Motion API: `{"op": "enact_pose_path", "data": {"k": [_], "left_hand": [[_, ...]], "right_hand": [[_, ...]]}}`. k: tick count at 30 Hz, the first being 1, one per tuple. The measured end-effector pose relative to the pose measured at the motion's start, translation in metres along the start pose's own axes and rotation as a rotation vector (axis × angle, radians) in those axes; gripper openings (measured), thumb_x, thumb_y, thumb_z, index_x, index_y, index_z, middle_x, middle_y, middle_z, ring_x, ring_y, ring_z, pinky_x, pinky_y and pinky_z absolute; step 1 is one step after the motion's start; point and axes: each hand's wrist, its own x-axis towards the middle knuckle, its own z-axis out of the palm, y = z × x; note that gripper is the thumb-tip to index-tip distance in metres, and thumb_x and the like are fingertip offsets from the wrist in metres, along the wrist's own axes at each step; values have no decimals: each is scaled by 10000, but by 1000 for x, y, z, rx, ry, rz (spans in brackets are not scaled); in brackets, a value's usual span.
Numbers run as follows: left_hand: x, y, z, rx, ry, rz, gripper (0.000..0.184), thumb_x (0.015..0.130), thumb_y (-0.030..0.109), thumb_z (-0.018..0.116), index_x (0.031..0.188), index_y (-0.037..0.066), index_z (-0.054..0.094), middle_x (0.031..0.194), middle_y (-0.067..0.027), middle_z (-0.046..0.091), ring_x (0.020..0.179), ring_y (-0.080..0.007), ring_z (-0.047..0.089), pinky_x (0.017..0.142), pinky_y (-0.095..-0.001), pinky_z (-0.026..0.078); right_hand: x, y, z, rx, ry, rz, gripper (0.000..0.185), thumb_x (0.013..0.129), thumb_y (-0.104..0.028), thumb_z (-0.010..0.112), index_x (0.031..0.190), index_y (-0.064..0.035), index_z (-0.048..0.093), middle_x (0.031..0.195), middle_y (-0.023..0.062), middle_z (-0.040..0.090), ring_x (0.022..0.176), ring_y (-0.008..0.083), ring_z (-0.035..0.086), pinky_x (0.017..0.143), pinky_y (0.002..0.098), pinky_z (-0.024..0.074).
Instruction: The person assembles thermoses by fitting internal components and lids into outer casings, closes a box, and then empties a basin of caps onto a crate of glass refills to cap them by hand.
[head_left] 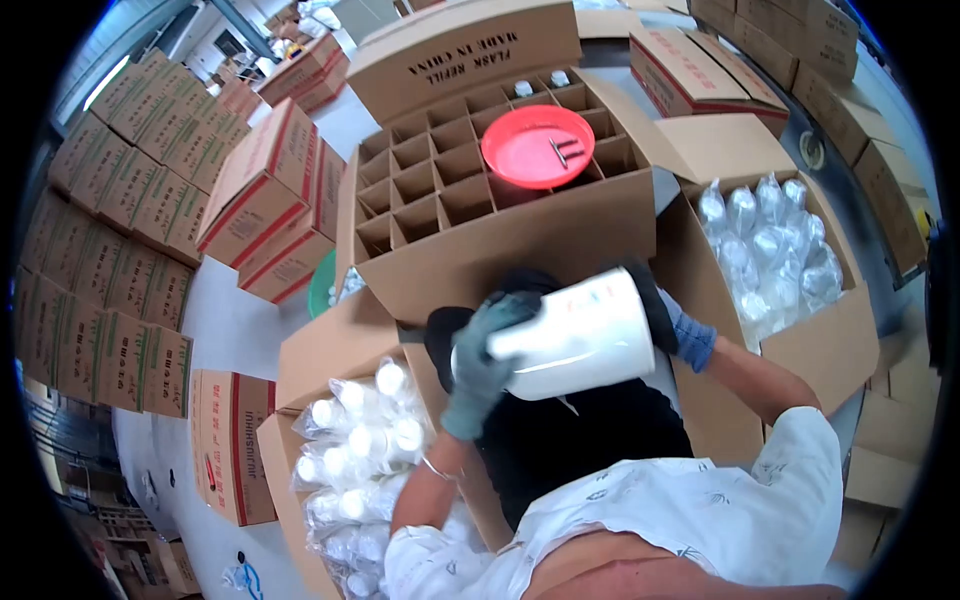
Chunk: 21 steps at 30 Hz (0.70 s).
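Observation:
A large white cylinder (585,335) lies nearly level above my lap. My left hand (485,365), in a grey-green glove, is closed on its narrower left end; the fingers are slightly blurred. At the cylinder's right end, my right hand (665,315) in a dark and blue glove presses against its base, its fingers partly hidden. Beyond the hands stands a divided carton (500,240) with a red bowl (530,140) on its dividers. Small metal pieces (567,152) lie in the bowl. Two white-topped items stand in the carton's far cells.
At lower left an open carton (280,460) holds several bagged white-capped items. Another open carton (820,370) at right holds several bagged silvery items. Closed cartons (265,185) stand at left, and stacked boxes (110,270) line the far left. A green container (322,285) shows behind.

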Motion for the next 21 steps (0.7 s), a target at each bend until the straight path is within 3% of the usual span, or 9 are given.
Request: {"op": "enact_pose_path", "data": {"k": [4, 5, 7, 10, 12, 13, 15, 17, 21], "left_hand": [[1, -10, -4, -3, 72, -384, 295, 768, 121, 595, 1032, 13, 672, 1103, -149, 661, 1083, -277, 607, 1012, -385, 404], [15, 9, 0, -104, 198, -282, 276, 774, 163, 612, 994, 8, 672, 1052, -147, 677, 1059, -259, 621, 974, -371, 442], [37, 44, 7, 576, -90, 261, 401, 641, 49, 649, 1040, 87, 653, 1158, -107, 632, 1161, -307, 545, 1091, -489, 309], [40, 11, -8, 346, 36, 187, 400, 648, 24, 645, 1043, 89, 657, 1139, -99, 639, 1131, -290, 562, 1067, -461, 360], [29, -16, -22, 19, 39, -362, 278, 769, 45, 597, 1039, 39, 664, 1044, -125, 671, 1011, -288, 618, 970, -390, 431], [24, -29, -24, 49, 15, -453, 246, 804, 60, 582, 1031, 17, 666, 1008, -135, 681, 961, -287, 638, 936, -367, 447], [26, -18, -13, 260, 190, -133, 246, 836, 75, 576, 1056, 13, 666, 1042, -158, 678, 974, -279, 651, 910, -349, 478], [51, 22, -6, 474, 122, 238, 248, 791, 44, 564, 1010, 20, 677, 1046, -136, 682, 1016, -313, 636, 1000, -408, 427], [52, -2, -32, 364, 159, 140, 192, 763, 13, 570, 927, 22, 670, 1049, -117, 687, 1060, -296, 623, 1026, -441, 397]], "right_hand": [[6, -32, 12, -767, -320, -869, 504, 989, -375, 402, 1358, -31, 415, 1411, 146, 383, 1305, 268, 360, 1090, 376, 276], [5, -18, 22, -58, -144, -359, 468, 966, -287, 493, 1358, -39, 424, 1409, 134, 398, 1304, 233, 370, 1100, 380, 272], [27, 14, -17, -271, -281, -282, 506, 933, -220, 562, 1378, -47, 397, 1391, 119, 428, 1240, 188, 445, 1058, 349, 349], [52, 41, -47, -506, -232, -405, 622, 897, -195, 625, 1427, -64, 326, 1377, 104, 449, 1185, 149, 502, 1017, 320, 414], [48, 21, -18, 108, -151, -41, 616, 940, -343, 535, 1444, -74, 302, 1430, 97, 376, 1277, 150, 407, 1071, 319, 343], [44, 2, -3, -106, -188, -243, 598, 954, -362, 496, 1442, -75, 304, 1428, 98, 379, 1275, 154, 412, 1069, 323, 347], [45, -21, 19, -544, -238, -657, 572, 982, -401, 417, 1439, -76, 307, 1423, 101, 385, 1269, 161, 423, 1066, 331, 355], [62, -6, 17, 355, -197, -20, 582, 964, -417, 449, 1419, -71, 336, 1416, 118, 393, 1274, 210, 436, 1080, 356, 338], [89, -4, 34, 136, -171, -91, 497, 972, -366, 471, 1365, -66, 419, 1232, 114, 537, 1160, 185, 503, 1021, 307, 392]]}}
